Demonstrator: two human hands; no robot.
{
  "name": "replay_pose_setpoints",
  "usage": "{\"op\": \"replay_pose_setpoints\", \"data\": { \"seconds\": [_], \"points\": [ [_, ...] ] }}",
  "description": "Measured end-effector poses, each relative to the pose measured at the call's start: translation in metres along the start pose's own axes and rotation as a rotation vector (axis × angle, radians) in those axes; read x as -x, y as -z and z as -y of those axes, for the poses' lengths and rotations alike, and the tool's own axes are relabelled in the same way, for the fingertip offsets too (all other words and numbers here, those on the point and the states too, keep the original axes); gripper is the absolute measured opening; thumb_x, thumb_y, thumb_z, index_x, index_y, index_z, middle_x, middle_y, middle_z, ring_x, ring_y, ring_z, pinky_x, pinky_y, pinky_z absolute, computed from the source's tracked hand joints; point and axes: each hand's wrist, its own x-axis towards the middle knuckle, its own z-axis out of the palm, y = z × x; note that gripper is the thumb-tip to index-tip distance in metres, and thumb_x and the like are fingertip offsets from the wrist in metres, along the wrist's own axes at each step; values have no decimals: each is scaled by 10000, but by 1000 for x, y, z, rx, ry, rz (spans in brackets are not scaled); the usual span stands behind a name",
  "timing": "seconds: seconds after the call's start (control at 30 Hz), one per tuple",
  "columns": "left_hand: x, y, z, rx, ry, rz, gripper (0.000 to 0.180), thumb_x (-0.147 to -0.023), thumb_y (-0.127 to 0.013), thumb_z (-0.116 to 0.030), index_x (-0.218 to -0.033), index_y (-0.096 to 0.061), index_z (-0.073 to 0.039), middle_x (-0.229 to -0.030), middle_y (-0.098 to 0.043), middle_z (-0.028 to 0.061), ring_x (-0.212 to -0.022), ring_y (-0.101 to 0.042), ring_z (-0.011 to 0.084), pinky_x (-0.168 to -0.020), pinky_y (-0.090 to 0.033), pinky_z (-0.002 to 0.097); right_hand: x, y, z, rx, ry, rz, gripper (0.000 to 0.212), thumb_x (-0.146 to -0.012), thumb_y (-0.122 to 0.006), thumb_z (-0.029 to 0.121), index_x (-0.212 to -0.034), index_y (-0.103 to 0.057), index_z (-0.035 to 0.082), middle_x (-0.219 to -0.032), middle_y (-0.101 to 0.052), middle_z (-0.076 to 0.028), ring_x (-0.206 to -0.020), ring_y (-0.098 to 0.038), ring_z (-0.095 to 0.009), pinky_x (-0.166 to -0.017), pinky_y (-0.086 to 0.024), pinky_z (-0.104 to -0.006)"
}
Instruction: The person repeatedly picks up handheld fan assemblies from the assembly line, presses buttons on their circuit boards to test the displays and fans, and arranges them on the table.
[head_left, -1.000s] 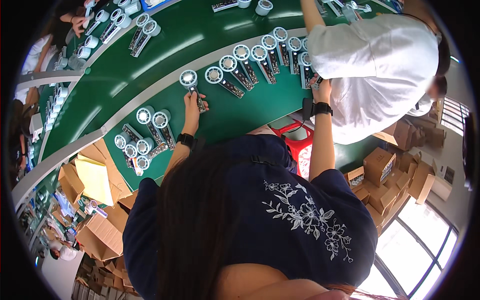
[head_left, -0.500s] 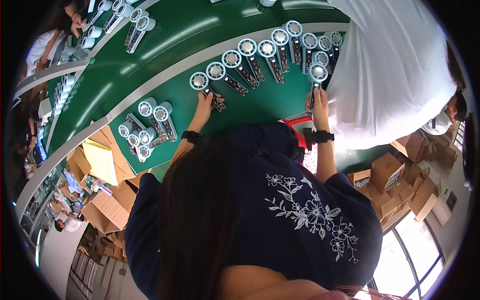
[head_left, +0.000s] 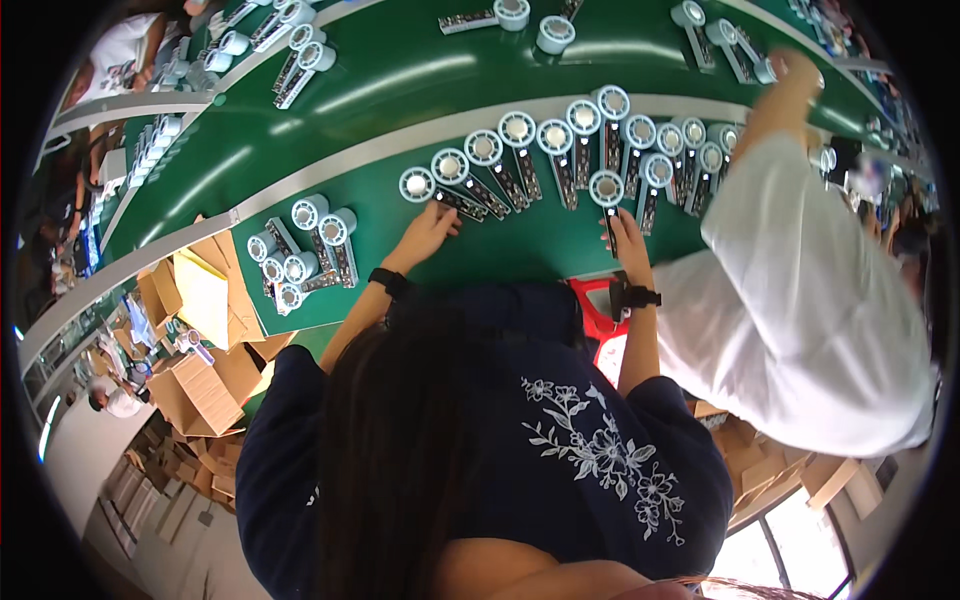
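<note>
My right hand (head_left: 627,243) is closed on the dark handle of a light-blue handheld fan (head_left: 606,188), which stands with its round head pointing away from me. The handle's open side shows a circuit board. On the green table, my left hand (head_left: 428,232) lies with its fingers apart at the near side of another handheld fan (head_left: 417,184), the leftmost of a curved row; whether the fingertips touch its handle is hard to tell. Several similar fans (head_left: 517,128) fan out along the row between and beyond my hands, handles toward me.
A cluster of fans (head_left: 297,266) lies at the table's left. A pale rail (head_left: 380,138) divides my table from a green surface (head_left: 400,85) carrying more fans. On the right, a co-worker's white sleeve (head_left: 780,190) and arm reach across. Cardboard boxes (head_left: 205,392) stand lower left.
My left hand has let go of the leftmost fan, which now lies in the row. My right hand has drawn its fan nearer. The co-worker's arm has come into view, reaching far right.
</note>
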Motion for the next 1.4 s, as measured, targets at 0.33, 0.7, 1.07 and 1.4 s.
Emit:
{"op": "replay_pose_setpoints", "data": {
  "seconds": [0.33, 0.7, 1.07, 1.4],
  "points": [
    [-2, 88, -146, -237, 20, 466, 267, -933, -471, -310, -1005, -545, -64, -840, -629, 56, -751, -617, 143, -697, -487, 279, 10, -22, 97, 1127, 284, -253, 283, -893, -506, 189, -1105, -544, 4, -1045, -618, -189, -925, -607, -350, -738, -483, -399],
    [-222, 135, -170, -958, -639, -539, 332, -805, -616, -212, -1099, -544, -77, -1113, -561, 137, -1027, -541, 306, -839, -454, 379, -253, -83, 221, 1056, 880, -277, 425, -786, -546, 88, -1207, -511, 128, -1245, -527, -123, -1147, -492, -315, -932, -429, -382],
    [-246, 156, -147, -488, -185, -51, 342, -788, -579, -182, -1060, -468, -7, -805, -584, 100, -600, -551, 218, -562, -458, 339, -322, -105, 220, 1592, 807, 193, 474, -724, -618, 104, -1184, -511, 135, -1067, -606, -89, -1059, -523, -241, -904, -418, -459],
    [-108, 97, -136, 248, -169, -35, 319, -945, -425, -364, -817, -455, -73, -576, -458, 16, -429, -432, 106, -403, -339, 240, -195, -108, 229, -10, 112, 317, 337, -911, -512, 337, -974, -471, 9, -666, -560, -56, -467, -513, -117, -420, -416, -252]
  ]
}}
